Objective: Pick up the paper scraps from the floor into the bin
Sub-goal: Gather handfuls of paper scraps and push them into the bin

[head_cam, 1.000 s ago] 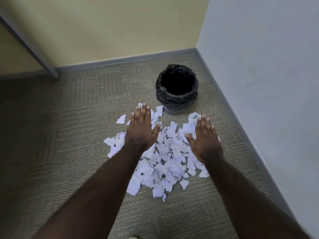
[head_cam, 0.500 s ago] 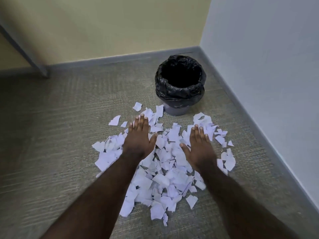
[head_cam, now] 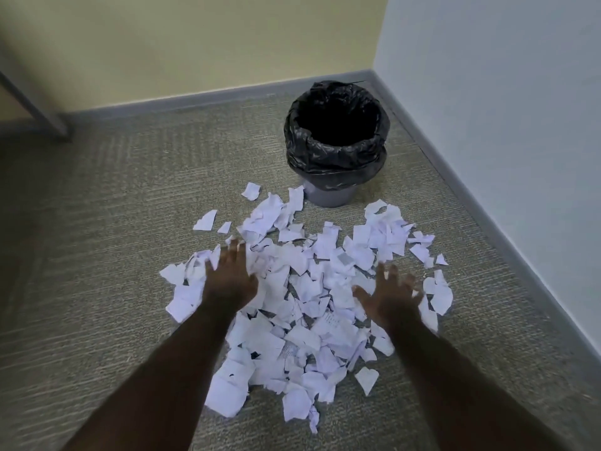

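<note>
Paper scraps (head_cam: 309,304) lie in a loose white heap on the carpet floor (head_cam: 113,255), mid-frame, with the bin (head_cam: 335,148), black-lined and upright, at 12 o'clock of the heap, its base just beside the farthest scraps, in the corner by the grey baseboard (head_cam: 195,100). Left hand (head_cam: 229,278) sits at the heap's 9 o'clock edge, right hand (head_cam: 388,296) at 3 o'clock, both palm-down over the scraps. Fingers spread and straight on both, motion-blurred, nothing gripped; contact with paper unclear.
</note>
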A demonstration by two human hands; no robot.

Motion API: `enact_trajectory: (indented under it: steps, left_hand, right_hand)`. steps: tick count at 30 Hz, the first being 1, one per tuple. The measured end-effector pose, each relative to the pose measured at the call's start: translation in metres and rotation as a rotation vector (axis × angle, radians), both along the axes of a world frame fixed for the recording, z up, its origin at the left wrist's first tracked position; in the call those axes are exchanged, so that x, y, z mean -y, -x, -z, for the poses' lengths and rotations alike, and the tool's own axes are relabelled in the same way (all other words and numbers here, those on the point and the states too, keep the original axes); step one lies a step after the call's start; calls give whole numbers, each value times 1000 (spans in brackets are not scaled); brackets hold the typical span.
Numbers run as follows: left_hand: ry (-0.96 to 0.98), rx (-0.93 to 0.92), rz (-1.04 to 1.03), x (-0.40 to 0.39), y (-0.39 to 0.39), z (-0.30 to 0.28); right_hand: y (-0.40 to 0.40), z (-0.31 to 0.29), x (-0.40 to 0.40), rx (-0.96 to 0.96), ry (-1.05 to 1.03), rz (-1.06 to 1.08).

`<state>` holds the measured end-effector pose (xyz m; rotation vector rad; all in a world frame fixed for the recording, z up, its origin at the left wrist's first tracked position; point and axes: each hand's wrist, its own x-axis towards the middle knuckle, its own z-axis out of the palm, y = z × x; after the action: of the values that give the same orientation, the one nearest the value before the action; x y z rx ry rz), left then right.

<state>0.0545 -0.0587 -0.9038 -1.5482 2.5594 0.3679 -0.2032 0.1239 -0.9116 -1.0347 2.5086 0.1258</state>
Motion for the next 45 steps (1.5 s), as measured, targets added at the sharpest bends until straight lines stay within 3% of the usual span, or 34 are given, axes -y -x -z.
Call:
enact_trajectory:
  steps: [5,9,18,23,35,45]
  left_hand:
    - [-158,-49,-323,21,-42,32]
    - [-252,-80,-405,34,-64,56]
    - [-489,-195,-420,22,-60,73]
    - [-484,-269,-399,7,-43,68]
    - [-485,-192,-195,-30,-5,64]
    - [-759,-274,-209,-56,18,55]
  right_hand:
    - [16,30,-30,191,-92,372]
    - [16,48,-38,239,-50,447]
    - [-9,63,-29,258,58,346]
    - [-29,57,-23,360,89,327]
    - [-74,53,-4,490,78,151]
    - [-103,54,4,500,263,110]
